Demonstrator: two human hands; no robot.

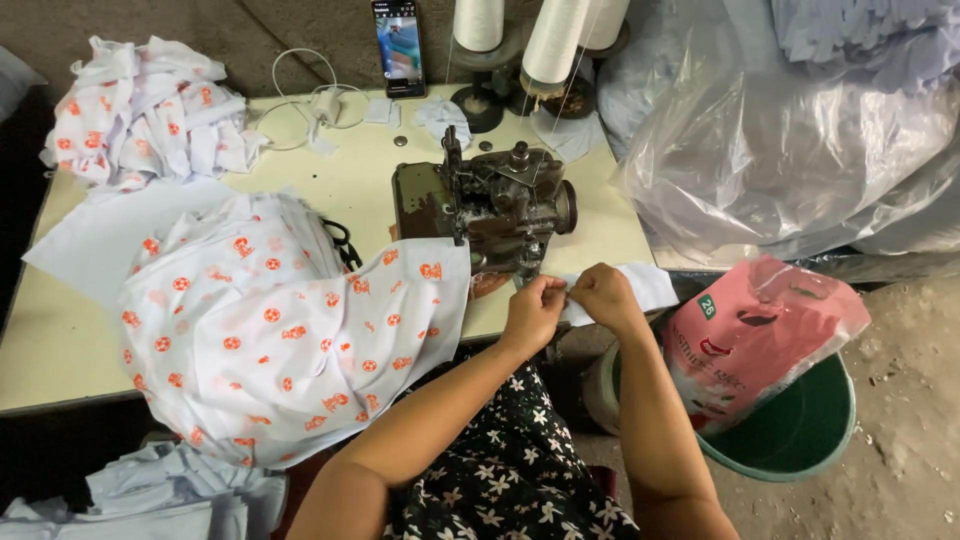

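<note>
**Desk:** Cream-topped worktable [60, 350] in a cluttered workshop, seen from a head-worn camera. What are the hands doing?

**Photographer:** Both meet just in front of the old sewing machine [490, 205], at the table's near edge. The left hand [533, 312] is closed, fingertips pinched on the edge of a small white cloth piece [650, 285]. The right hand [603, 297] is closed too, pinching the same piece right beside the left, so the two nearly touch. Whether thread is also held, I cannot tell.

**Desk:** And the cloth itself?

**Photographer:** It runs from the fingers out to the right of the machine, lying over the table's corner.

**Desk:** What lies around the machine?

**Photographer:** Left of it, a big heap of white fabric with orange prints [270, 340] spills over the table's front. Farther left and behind, a second printed pile [140, 110] sits at the table's far corner. Behind the machine stand white thread cones [550, 45], a phone [398, 45] propped upright with its screen lit, and a white cable [300, 75].

**Desk:** To the right?

**Photographer:** Large clear plastic bags [790, 150] rise beyond the table. Below them, right of the hands, a green bucket [800, 430] on the floor holds a pink plastic bag [760, 335].
</note>
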